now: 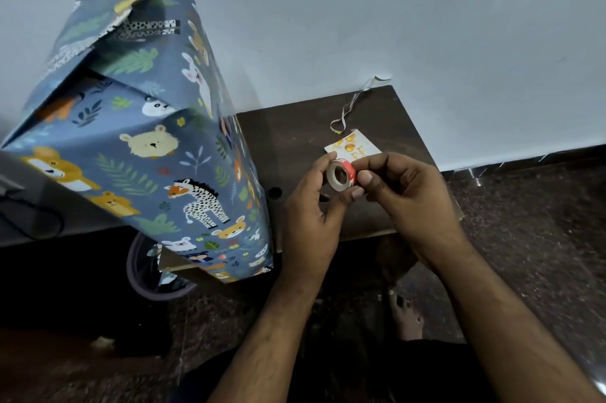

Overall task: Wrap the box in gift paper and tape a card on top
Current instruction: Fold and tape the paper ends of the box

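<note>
Fingers: both sets are pinched on the tape roll (341,175). The left hand (311,206) has thumb under and fingers over the rim; the right hand (406,192) has its thumb pressed on the red outer face, looks like it's hunting for the loose end.

Tape roll: small, light, stiff cardboard core with a slick outer wrap. I'd guess it wants to spin, so best pinched through the core by the rims while a nail lifts the edge.

Card (355,145): lying flat on the dark table (295,140) just behind the hands, partly hidden by them. Thin and floppy-ish, so take it by an edge, and easy to smudge or crease.

Paper scrap (344,114): curly strip near the card, by the wall (426,25).

Box (137,127): big, already covered in blue animal gift paper, standing tall at the left end of the table, and its near bottom corner overhangs the edge. Probably light for its size, but the paper is slippery and tears at folds. The top flap looks ragged, so hold it by flat sides, not seams.

Stage: wrapping looks pretty much done, card not taped yet.
</note>
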`<action>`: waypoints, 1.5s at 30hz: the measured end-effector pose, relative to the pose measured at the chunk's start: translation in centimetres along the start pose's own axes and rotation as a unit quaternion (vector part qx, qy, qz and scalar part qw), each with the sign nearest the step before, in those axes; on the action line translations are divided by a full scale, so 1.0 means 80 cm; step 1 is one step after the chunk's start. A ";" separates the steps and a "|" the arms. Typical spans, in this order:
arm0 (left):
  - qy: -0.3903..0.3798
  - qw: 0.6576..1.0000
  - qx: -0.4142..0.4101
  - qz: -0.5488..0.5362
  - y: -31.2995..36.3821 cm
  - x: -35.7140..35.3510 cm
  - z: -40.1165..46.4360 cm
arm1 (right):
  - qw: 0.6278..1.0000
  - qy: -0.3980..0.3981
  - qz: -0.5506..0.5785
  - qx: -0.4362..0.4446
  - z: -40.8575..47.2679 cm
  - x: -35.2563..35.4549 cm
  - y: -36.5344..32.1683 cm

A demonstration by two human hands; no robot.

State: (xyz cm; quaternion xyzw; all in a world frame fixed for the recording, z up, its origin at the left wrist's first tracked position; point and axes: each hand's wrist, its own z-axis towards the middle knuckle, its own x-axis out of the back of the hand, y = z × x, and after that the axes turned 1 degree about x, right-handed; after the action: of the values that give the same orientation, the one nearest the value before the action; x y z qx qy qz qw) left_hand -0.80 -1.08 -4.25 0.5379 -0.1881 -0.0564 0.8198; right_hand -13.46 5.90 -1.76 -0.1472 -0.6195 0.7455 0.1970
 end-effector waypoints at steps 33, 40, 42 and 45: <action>-0.042 0.992 -0.015 0.115 -0.011 -0.001 0.005 | 0.982 0.048 -0.182 -0.032 0.012 -0.001 0.020; -0.096 0.992 0.079 0.008 0.000 0.000 0.006 | 0.992 0.065 -0.097 -0.051 0.014 -0.002 0.024; -0.095 0.992 0.075 0.017 -0.002 -0.001 0.004 | 0.994 0.061 -0.080 -0.048 0.016 -0.002 0.022; -0.083 0.993 0.080 0.000 -0.005 -0.005 0.003 | 0.993 0.053 -0.106 -0.028 0.016 0.001 0.019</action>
State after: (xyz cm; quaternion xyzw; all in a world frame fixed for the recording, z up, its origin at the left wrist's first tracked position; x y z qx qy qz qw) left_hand -1.20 -1.31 -4.61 0.5952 -0.2598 -0.0857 0.7556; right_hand -14.28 4.62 -3.00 -0.1251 -0.6412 0.6938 0.3030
